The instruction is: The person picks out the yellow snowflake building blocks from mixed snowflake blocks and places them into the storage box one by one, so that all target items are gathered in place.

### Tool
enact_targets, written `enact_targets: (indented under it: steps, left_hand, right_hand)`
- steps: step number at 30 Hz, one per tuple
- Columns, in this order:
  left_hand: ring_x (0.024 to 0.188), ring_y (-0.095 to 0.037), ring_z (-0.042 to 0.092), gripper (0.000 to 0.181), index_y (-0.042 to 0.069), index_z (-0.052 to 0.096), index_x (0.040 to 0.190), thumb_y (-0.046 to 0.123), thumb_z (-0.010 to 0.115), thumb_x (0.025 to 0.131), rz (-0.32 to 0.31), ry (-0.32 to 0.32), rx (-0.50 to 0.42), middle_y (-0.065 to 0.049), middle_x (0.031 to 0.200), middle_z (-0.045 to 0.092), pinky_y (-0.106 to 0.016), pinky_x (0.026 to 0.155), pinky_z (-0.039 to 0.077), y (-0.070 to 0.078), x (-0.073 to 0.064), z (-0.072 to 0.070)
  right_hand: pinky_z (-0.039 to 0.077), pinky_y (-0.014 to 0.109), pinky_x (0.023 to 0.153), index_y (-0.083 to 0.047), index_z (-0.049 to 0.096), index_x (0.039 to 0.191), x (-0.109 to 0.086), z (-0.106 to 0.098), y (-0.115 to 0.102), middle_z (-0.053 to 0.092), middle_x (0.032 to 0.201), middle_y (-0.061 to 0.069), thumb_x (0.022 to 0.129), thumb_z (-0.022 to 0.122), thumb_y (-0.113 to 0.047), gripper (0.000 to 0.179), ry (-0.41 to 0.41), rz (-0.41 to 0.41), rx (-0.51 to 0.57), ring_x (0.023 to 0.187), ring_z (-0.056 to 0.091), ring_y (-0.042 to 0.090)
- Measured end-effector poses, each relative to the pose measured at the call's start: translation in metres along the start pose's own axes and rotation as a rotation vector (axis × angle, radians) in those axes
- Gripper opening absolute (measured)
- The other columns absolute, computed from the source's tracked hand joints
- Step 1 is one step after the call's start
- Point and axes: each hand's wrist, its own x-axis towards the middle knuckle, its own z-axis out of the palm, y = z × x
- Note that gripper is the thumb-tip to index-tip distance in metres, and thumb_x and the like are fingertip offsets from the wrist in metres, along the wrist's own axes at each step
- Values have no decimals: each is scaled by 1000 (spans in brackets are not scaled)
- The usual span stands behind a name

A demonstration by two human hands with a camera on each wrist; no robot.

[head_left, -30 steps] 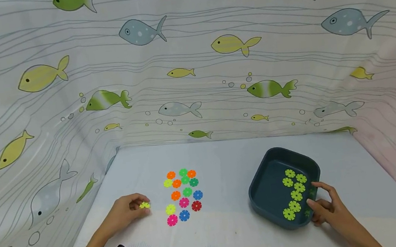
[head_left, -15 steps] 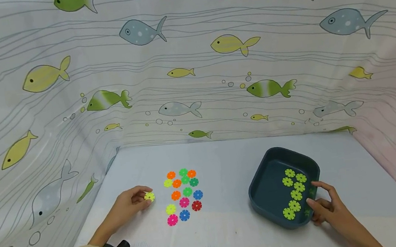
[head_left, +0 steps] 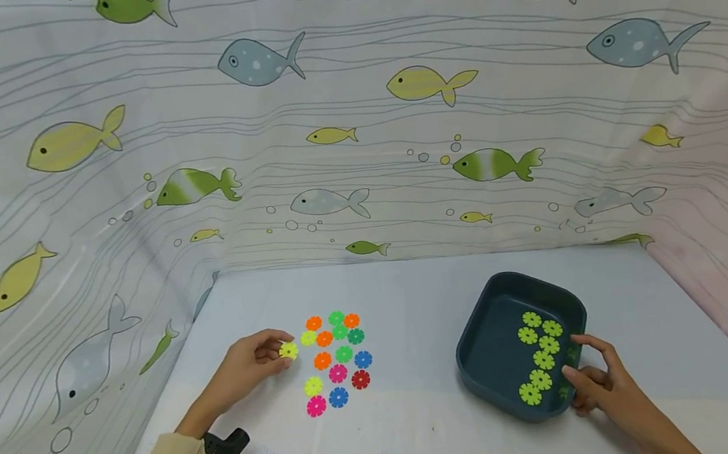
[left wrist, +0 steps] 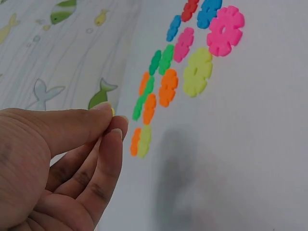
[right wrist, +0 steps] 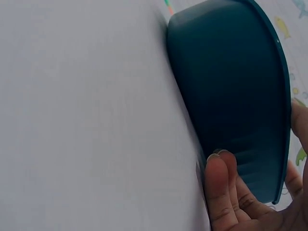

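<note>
My left hand [head_left: 245,369] pinches a yellow snowflake disc [head_left: 289,350] between thumb and fingers, just left of the loose discs. In the left wrist view only a thin edge of that disc [left wrist: 113,112] shows at the fingertips. My right hand [head_left: 603,383] grips the near right wall of a dark teal plastic bin [head_left: 492,355], thumb and index finger at the rim. Several yellow snowflake discs [head_left: 544,360] lie along the right part of the bin's floor. From the right wrist, other fingers [right wrist: 219,183] curl against the outside of the bin [right wrist: 226,82].
Left of centre on the white table [head_left: 423,432] lie several discs: orange, green, blue, red, yellow and a pink disc [head_left: 337,373]. A fish-patterned curtain [head_left: 383,156] walls in the back and sides. A black strap mount [head_left: 227,444] sits at the left wrist.
My left hand has moved right and farther from me with the yellow snowflake disc, up close to the loose discs. The right hand and the bin have stayed in place.
</note>
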Motion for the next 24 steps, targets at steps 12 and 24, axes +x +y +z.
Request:
enact_targets:
  steps: [12,24]
  left_hand:
    - [89,-23,65,42,6,68,125,22,83,89,2,-53,-75,-6,101,68,-26,75,58,11,14,6]
    - [86,-23,66,40,9,67,124,22,83,90,23,-71,-98,-6,98,67,-34,75,60,19,22,13]
  right_hand:
    - [59,38,73,-37,12,152,0,0,1,65,99,17,104,62,-38,69,0,-7,-12,78,67,31]
    - [59,38,73,-36,11,153,-1,1,0,65,101,17,104,62,-40,70,10,0,-20,79,66,30]
